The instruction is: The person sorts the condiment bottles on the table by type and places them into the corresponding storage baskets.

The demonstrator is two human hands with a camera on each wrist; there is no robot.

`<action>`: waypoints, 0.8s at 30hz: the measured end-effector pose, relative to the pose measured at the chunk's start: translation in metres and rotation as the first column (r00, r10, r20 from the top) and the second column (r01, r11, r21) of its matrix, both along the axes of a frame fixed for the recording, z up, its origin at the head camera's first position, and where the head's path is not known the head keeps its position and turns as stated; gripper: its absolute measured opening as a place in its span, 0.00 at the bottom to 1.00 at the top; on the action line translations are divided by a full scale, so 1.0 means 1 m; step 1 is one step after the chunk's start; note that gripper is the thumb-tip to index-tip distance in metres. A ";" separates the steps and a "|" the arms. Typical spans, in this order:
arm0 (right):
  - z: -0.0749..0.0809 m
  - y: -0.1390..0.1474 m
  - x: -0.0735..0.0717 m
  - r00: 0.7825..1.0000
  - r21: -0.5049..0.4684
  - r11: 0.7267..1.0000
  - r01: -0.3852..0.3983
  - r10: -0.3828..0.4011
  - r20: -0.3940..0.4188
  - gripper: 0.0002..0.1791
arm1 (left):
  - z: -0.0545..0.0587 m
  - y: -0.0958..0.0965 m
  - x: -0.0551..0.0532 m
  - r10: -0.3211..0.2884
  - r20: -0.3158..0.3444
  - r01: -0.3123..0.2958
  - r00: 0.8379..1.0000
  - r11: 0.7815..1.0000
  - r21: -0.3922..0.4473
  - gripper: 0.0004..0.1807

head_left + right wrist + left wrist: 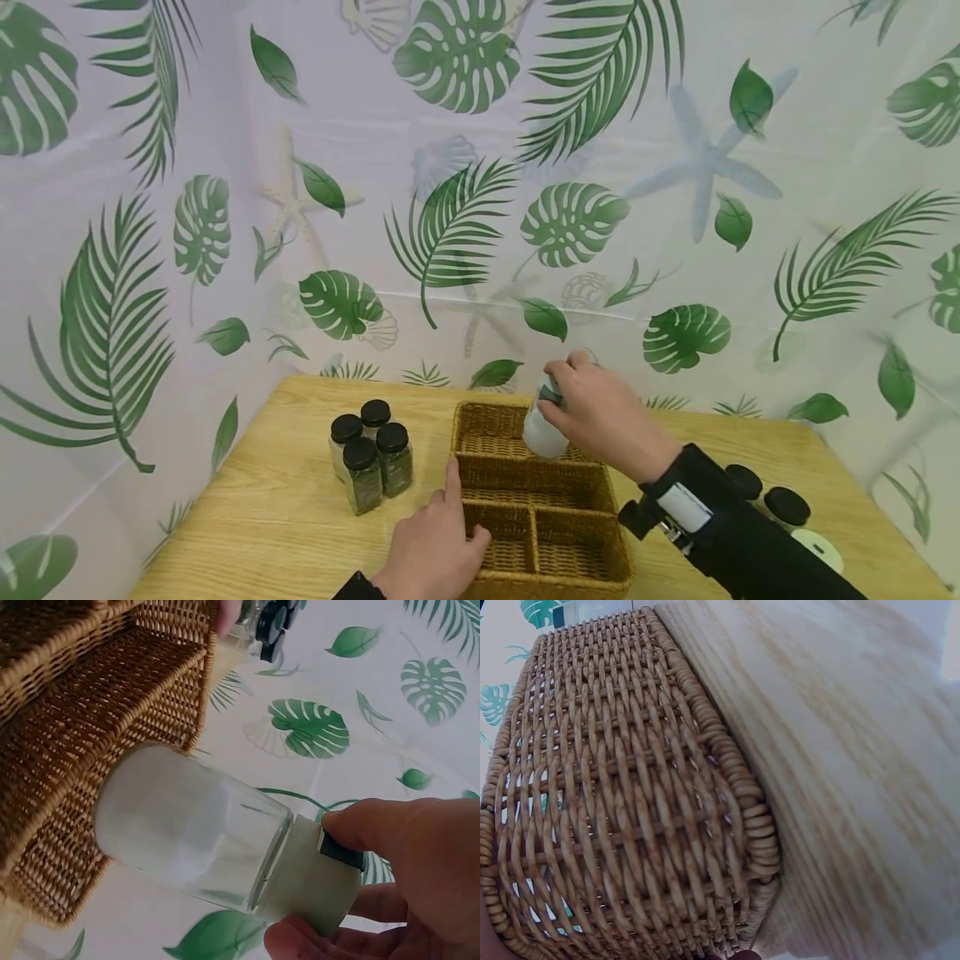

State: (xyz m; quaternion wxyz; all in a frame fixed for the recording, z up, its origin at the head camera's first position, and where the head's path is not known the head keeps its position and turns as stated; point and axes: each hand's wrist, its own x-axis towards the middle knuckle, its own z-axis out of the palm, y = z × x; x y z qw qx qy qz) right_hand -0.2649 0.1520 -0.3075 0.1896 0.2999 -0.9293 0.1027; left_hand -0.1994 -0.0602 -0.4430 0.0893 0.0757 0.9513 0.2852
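My right hand (606,412) holds a glass jar (545,435) of white contents by its pale grey-green lid. The jar tilts over the far compartment of a brown wicker basket (531,461). In the right wrist view, thumb and fingers pinch the lid (311,874), which has a dark tab, and the jar's base (142,802) overlaps the far compartment. At the basket's left side, my left hand (437,542) grips the wall, index finger straight along the rim and thumb inside. The left wrist view shows the woven wall (615,780) close up, fingertips at the bottom edge.
Several black-lidded spice jars (365,483) stand left of the basket on the wooden table (255,508). On the right, partly behind my right forearm, are more black-lidded jars (786,506) and a pale round lid-like disc (819,550). A leaf-print sheet (480,250) hangs behind.
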 end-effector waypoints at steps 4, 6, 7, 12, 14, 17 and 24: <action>-0.010 -0.015 -0.012 0.997 0.008 1.000 -0.008 0.007 0.072 0.21 | 0.002 0.000 0.000 0.001 0.003 -0.001 1.000 1.000 -0.006 0.46; -0.016 -0.021 -0.018 0.996 0.020 1.000 -0.015 0.013 0.093 0.21 | 0.003 0.000 0.001 -0.002 -0.001 0.002 1.000 1.000 -0.010 0.46; -0.019 -0.024 -0.021 0.995 0.027 0.999 -0.020 0.017 0.099 0.21 | 0.003 0.000 0.001 -0.005 -0.002 0.005 1.000 1.000 -0.010 0.45; -0.035 -0.035 -0.033 0.997 0.084 0.996 -0.042 0.036 0.072 0.21 | 0.001 -0.001 0.001 -0.006 0.001 0.006 1.000 1.000 -0.014 0.45; -0.041 -0.038 -0.036 0.997 0.100 0.994 -0.046 0.039 0.071 0.21 | 0.001 0.000 0.000 -0.001 0.001 0.001 1.000 1.000 -0.016 0.46; -0.051 -0.042 -0.039 0.995 0.109 0.993 -0.055 0.046 0.084 0.21 | -0.001 0.000 0.000 0.009 -0.001 -0.009 1.000 1.000 -0.022 0.46; -0.070 -0.050 -0.045 0.992 0.120 0.990 -0.069 0.056 0.111 0.22 | -0.005 0.000 -0.001 0.028 -0.003 -0.028 1.000 0.999 -0.031 0.48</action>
